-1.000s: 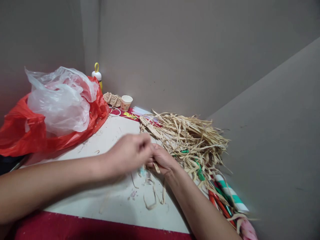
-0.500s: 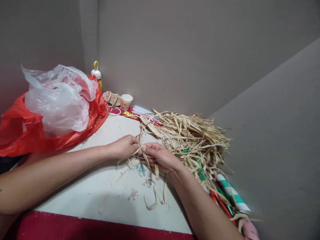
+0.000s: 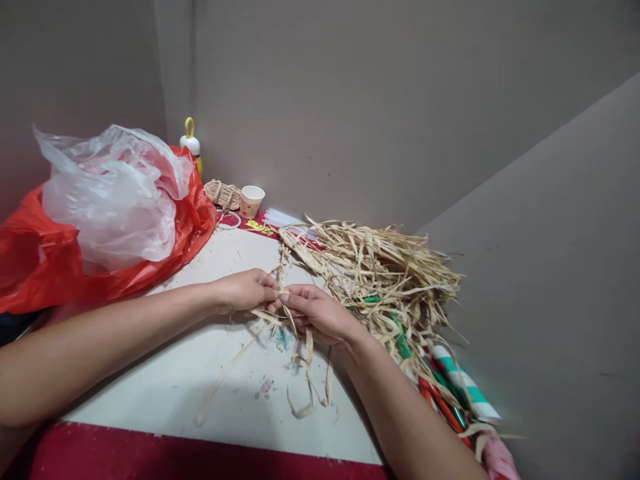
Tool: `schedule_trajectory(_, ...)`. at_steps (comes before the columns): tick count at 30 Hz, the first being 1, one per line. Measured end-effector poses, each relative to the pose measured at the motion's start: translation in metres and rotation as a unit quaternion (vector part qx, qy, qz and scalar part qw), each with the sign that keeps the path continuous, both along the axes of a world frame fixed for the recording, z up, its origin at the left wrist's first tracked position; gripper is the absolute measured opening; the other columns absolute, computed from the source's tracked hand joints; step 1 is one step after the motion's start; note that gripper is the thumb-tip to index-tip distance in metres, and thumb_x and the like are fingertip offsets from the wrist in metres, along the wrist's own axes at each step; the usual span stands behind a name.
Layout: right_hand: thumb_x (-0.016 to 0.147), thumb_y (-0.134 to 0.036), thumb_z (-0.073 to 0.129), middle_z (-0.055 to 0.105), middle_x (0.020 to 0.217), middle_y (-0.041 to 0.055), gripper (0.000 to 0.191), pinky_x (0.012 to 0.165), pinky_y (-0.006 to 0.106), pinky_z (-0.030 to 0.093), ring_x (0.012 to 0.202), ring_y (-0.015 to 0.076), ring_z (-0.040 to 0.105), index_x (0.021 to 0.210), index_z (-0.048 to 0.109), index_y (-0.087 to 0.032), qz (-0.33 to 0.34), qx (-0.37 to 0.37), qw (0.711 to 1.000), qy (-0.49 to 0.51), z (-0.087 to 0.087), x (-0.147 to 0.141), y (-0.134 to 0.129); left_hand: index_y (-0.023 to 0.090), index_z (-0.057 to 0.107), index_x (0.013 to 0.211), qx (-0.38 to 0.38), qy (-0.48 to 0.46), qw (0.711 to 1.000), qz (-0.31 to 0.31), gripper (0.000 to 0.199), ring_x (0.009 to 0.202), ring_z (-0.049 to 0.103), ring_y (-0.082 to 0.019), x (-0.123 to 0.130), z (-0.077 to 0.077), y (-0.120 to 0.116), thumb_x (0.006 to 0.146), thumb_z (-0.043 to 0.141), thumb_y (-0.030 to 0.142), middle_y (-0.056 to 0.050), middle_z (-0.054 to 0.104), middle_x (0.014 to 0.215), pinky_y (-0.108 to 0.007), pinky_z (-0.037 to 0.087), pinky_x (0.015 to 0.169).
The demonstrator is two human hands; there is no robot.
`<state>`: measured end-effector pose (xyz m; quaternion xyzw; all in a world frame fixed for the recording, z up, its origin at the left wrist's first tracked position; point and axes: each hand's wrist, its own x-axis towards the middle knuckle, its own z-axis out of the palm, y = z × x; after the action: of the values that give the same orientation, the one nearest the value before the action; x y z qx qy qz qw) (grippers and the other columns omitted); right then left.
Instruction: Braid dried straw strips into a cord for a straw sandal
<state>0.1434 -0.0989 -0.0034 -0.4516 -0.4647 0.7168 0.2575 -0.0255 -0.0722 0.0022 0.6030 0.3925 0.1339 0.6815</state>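
Pale dried-leaf strips, twisted into a narrow braid (image 3: 281,267), run from the far side of the white board down to my fingers. My left hand (image 3: 250,291) pinches the strips at the braid's near end, its fingers curled. Close against it, my right hand (image 3: 317,310) is closed on the strips too, thumb on top. Loose strip ends (image 3: 309,373) hang below both hands and trail over the white board (image 3: 220,373). What lies between the fingertips is partly hidden.
A heap of dried strips (image 3: 380,260) lies right of the hands, beside striped and coloured rolls (image 3: 465,383). To the left bulges a red bag (image 3: 45,247) with clear plastic (image 3: 115,200). Farther back stand a paper cup (image 3: 251,202), a woven straw piece (image 3: 223,194) and a yellow-and-white bottle (image 3: 191,145).
My left fingers have shifted slightly at the braid's end, and a strip there now lies out below the left hand. The right hand stays almost in place.
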Motion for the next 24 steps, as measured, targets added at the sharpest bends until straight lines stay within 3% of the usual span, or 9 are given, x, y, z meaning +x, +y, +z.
schedule_trajectory(3, 0.068, -0.041, 0.071, 0.030, 0.046, -0.0095, 0.032, 0.040, 0.020, 0.012, 0.041, 0.0037, 0.019, 0.070, 0.056, -0.013, -0.004, 0.003, 1.000, -0.010, 0.000, 0.000, -0.001, 0.015, 0.055, 0.067, 0.056, 0.039, 0.998, -0.002, 0.014, 0.038, 0.026, -0.006, -0.002, 0.001, 0.001, 0.072, 0.046, 0.024, 0.006, 0.041, 0.047, -0.021, 0.019, 0.039)
schedule_trajectory(8, 0.071, -0.045, 0.067, 0.031, 0.047, -0.0087, 0.033, 0.040, 0.020, 0.013, 0.042, 0.0044, 0.022, 0.073, 0.058, -0.013, 0.011, 0.028, 0.999, -0.039, -0.002, 0.000, -0.001, 0.013, 0.060, 0.064, 0.184, 0.061, 0.981, -0.010, 0.020, 0.049, 0.038, -0.008, -0.002, -0.003, 0.007, 0.071, 0.042, 0.020, 0.002, 0.049, 0.053, -0.021, 0.028, 0.048)
schedule_trajectory(16, 0.077, -0.050, 0.057, 0.034, 0.052, -0.0064, 0.036, 0.043, 0.022, 0.020, 0.046, 0.0067, 0.026, 0.076, 0.059, -0.014, 0.042, 0.151, 0.975, -0.158, -0.009, 0.002, 0.000, 0.013, 0.061, 0.064, 0.181, 0.054, 0.982, -0.011, 0.025, 0.050, 0.037, -0.008, -0.001, -0.012, 0.010, 0.074, 0.048, 0.032, 0.002, 0.052, 0.055, -0.020, 0.028, 0.048)
schedule_trajectory(21, 0.079, -0.046, 0.054, 0.033, 0.052, -0.0063, 0.033, 0.043, 0.022, 0.023, 0.045, 0.0067, 0.028, 0.065, 0.047, -0.017, 0.046, 0.164, 0.968, -0.184, -0.001, 0.003, -0.003, 0.016, 0.047, 0.057, 0.141, 0.021, 0.990, 0.008, 0.025, 0.047, 0.028, -0.007, -0.001, -0.014, 0.008, 0.073, 0.050, 0.035, 0.005, 0.039, 0.051, -0.021, 0.022, 0.046)
schedule_trajectory(24, 0.082, -0.040, 0.051, 0.038, 0.049, -0.0056, 0.029, 0.040, 0.021, 0.025, 0.041, 0.0068, 0.032, 0.064, 0.048, -0.017, 0.049, 0.184, 0.955, -0.226, 0.006, 0.006, -0.004, 0.017, 0.043, 0.055, 0.153, 0.023, 0.988, 0.004, 0.028, 0.047, 0.025, -0.006, -0.001, -0.013, 0.008, 0.075, 0.049, 0.036, 0.006, 0.033, 0.050, -0.021, 0.021, 0.046)
